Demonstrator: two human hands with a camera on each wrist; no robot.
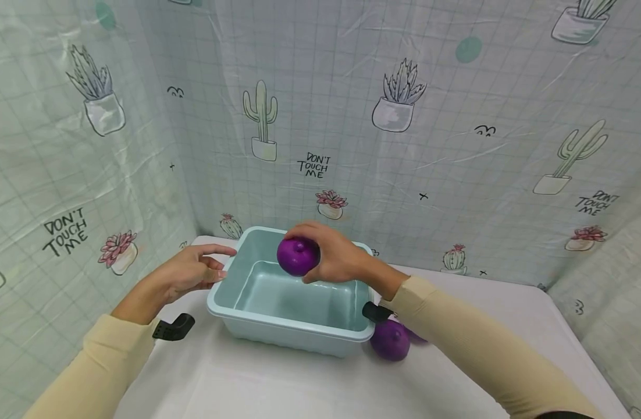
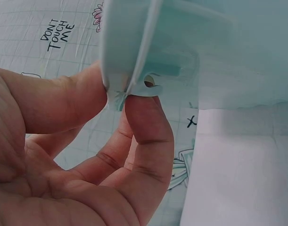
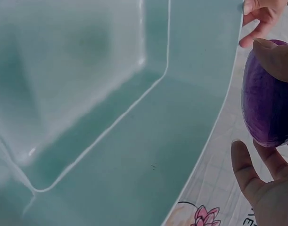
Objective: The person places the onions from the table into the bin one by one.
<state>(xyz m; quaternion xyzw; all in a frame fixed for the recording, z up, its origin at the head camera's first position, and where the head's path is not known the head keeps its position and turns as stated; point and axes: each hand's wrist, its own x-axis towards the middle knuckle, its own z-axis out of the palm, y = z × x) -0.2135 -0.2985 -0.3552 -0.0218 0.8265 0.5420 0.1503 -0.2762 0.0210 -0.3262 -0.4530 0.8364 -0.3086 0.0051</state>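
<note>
My right hand holds a round, glossy purple onion over the light-blue plastic basin, with fingers and thumb around its sides. A small nub shows on the onion, and faint lengthwise streaks run over its skin in the right wrist view. At the basin's left end, my left hand pinches the rim between thumb and fingers, beside a small hole in the wall. Nothing lies on the visible basin floor.
A second purple onion sits on the white table beside the basin's right front corner. Another purple piece shows partly behind it, mostly hidden by the right sleeve. A cactus-print curtain hangs behind and at both sides.
</note>
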